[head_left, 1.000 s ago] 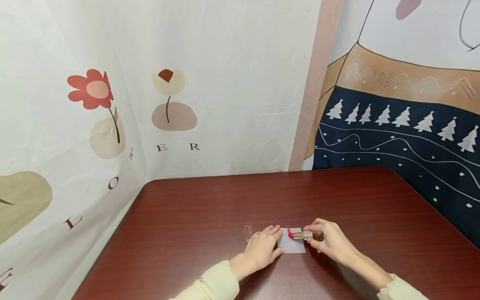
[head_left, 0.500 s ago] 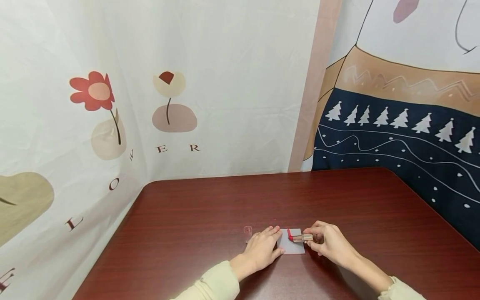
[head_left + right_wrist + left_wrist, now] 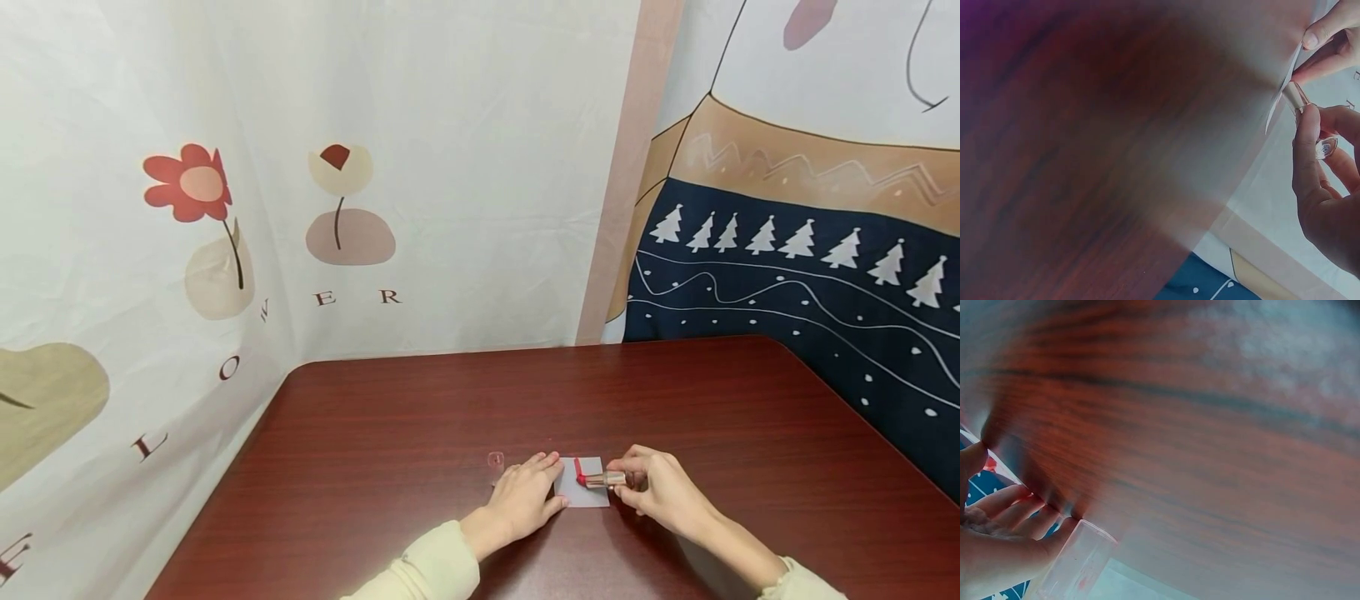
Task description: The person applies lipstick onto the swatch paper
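A small white sheet of paper (image 3: 592,497) lies on the table with a short red streak on it. My left hand (image 3: 517,498) rests flat over the sheet's left edge, fingers spread. In the right hand (image 3: 663,487) I pinch a lipstick (image 3: 606,479) in a gold-coloured tube, its red tip on the paper at the lower end of the streak. The right wrist view shows thumb and fingers round the tube (image 3: 1296,95). Beside the left hand stands a clear plastic cap (image 3: 496,458), which is larger in the left wrist view, a clear cylinder (image 3: 1079,559).
The dark red-brown wooden table (image 3: 420,417) spreads around both hands. A white cloth with printed flowers (image 3: 465,167) hangs behind and at the left. At the right hangs a dark blue cloth with white trees (image 3: 787,283).
My right hand and the lipstick have moved slightly toward me, and the red streak on the paper has grown longer. The left hand has stayed put.
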Tool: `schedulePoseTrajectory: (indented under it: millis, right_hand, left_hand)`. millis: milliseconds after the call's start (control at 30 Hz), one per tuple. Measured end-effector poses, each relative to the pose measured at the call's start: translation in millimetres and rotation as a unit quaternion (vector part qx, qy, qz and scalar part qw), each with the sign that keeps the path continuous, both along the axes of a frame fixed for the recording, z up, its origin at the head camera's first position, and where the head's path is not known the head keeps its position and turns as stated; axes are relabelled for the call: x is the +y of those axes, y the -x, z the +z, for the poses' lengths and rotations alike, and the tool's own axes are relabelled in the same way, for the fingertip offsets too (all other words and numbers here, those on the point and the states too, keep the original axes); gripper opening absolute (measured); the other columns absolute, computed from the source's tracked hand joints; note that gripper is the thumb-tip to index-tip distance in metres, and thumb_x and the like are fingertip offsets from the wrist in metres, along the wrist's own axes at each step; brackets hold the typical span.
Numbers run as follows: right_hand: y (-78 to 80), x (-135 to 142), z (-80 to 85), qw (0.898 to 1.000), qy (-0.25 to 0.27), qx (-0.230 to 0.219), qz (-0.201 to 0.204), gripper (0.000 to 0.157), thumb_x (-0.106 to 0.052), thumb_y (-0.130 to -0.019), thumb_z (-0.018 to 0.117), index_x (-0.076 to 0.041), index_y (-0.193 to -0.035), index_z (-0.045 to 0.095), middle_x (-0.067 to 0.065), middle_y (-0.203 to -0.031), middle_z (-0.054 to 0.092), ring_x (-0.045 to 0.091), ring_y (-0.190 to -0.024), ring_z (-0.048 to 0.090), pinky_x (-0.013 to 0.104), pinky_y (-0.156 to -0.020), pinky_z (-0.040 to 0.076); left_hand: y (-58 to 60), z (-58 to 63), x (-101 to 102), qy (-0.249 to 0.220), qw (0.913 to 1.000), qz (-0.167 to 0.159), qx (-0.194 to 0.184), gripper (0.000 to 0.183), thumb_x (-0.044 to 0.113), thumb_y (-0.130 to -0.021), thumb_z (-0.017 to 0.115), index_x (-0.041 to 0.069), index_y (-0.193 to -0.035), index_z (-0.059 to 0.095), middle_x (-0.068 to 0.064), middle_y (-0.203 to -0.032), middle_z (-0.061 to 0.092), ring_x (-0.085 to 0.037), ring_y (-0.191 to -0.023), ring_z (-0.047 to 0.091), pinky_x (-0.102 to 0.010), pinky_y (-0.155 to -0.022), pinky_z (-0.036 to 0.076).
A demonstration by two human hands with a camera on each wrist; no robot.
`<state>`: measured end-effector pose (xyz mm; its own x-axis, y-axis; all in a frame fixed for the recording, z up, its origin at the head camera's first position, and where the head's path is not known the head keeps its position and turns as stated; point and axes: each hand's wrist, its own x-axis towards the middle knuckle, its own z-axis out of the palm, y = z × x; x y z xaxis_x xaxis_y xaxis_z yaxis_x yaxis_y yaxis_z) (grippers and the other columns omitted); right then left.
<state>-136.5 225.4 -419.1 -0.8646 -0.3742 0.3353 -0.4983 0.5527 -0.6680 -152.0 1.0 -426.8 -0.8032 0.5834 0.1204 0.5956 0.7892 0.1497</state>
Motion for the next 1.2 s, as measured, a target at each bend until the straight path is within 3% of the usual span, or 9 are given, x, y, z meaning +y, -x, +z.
schedulePoseTrajectory:
  millis: [700, 1000, 1200]
  right_hand:
    - [-5.7, 0, -1.8, 1.000, 0.001, 0.018, 0.009, 0.022, 0.010, -0.073, 0.069, 0.006, -0.095, 0.067, -0.003, -0.078, 0.053, -0.003, -0.043, 0.049, 0.018, -0.038, 0.043]
    - [-9.3, 0, -1.4, 1.000, -0.004, 0.007, 0.003, 0.022, 0.008, -0.073, 0.069, 0.005, -0.095, 0.068, -0.003, -0.078, 0.054, -0.001, -0.042, 0.049, 0.020, -0.040, 0.044]
    - [-11.6, 1, -1.5, 1.000, -0.001, 0.017, 0.009, 0.023, 0.008, -0.074, 0.070, 0.004, -0.096, 0.068, -0.001, -0.081, 0.056, -0.002, -0.043, 0.049, 0.018, -0.039, 0.043]
  left_hand:
    - [-0.7, -1.4, 0, 0.000, 1.0000, 0.002, 0.002, 0.048, 0.035, -0.089, 0.061, 0.007, -0.127, 0.057, -0.005, -0.135, 0.051, -0.021, -0.124, 0.045, -0.040, -0.091, 0.042]
    - [-0.6, -2.9, 0, 0.000, 1.0000, 0.003, -0.002, 0.048, 0.035, -0.089, 0.062, 0.008, -0.128, 0.057, -0.004, -0.135, 0.050, -0.020, -0.124, 0.045, -0.040, -0.092, 0.042]
    - [0.8, -4.2, -1, 0.001, 0.9999, -0.005, 0.015, 0.047, 0.034, -0.089, 0.062, 0.006, -0.126, 0.058, -0.006, -0.133, 0.052, -0.021, -0.122, 0.047, -0.040, -0.091, 0.043]
